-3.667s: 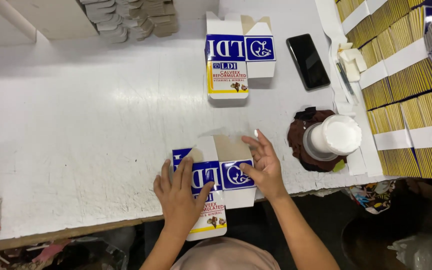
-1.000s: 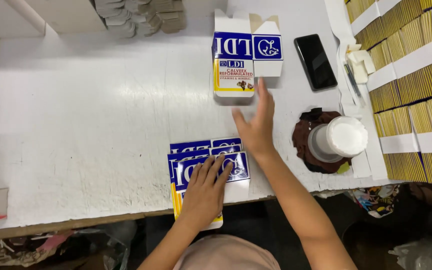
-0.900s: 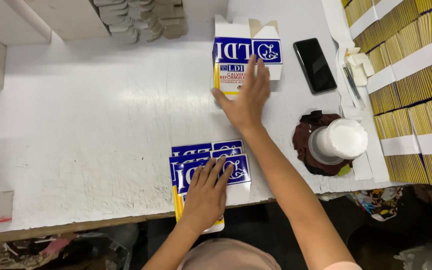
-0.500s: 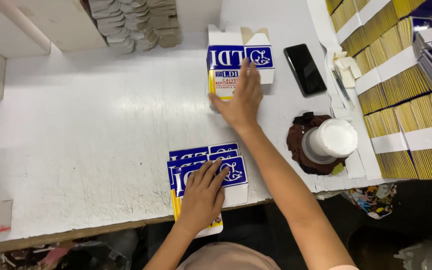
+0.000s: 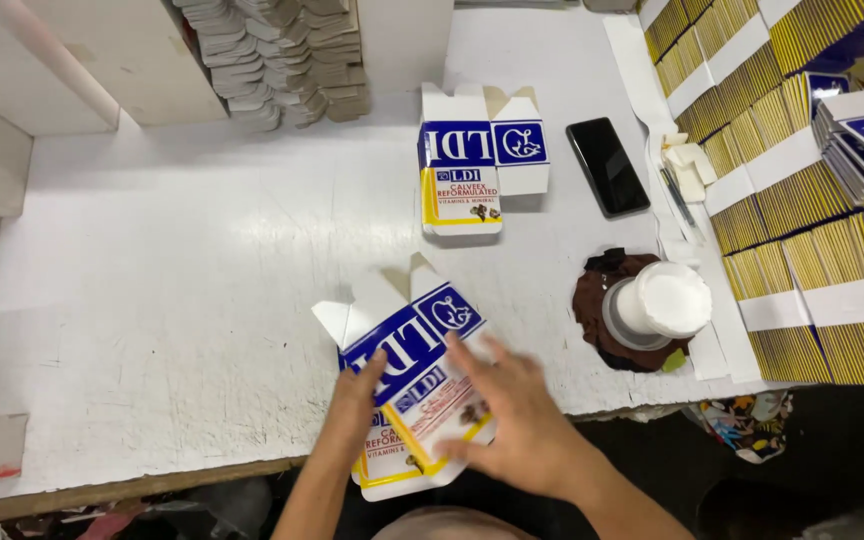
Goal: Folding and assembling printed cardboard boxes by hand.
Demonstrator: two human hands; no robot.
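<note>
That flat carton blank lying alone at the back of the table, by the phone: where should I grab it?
Take the flat carton by its near yellow end, coming from the table's front edge. It lies flat, that end points toward you, and bare table lies ahead of it. The phone crowds its right side, so probably pinch the left corner.

The right hand (image 5: pixel 527 425) has withdrawn from the far stack of flat cartons (image 5: pixel 462 180) to the near table (image 5: pixel 152 300) edge. A carton blank (image 5: pixel 417 360) now lies tilted atop the near pile, under both hands; left hand (image 5: pixel 352 410) has shifted leftward.

The right hand (image 5: pixel 517 425) is motion-blurred and hides the flat carton's (image 5: pixel 417 375) lower corner.
</note>
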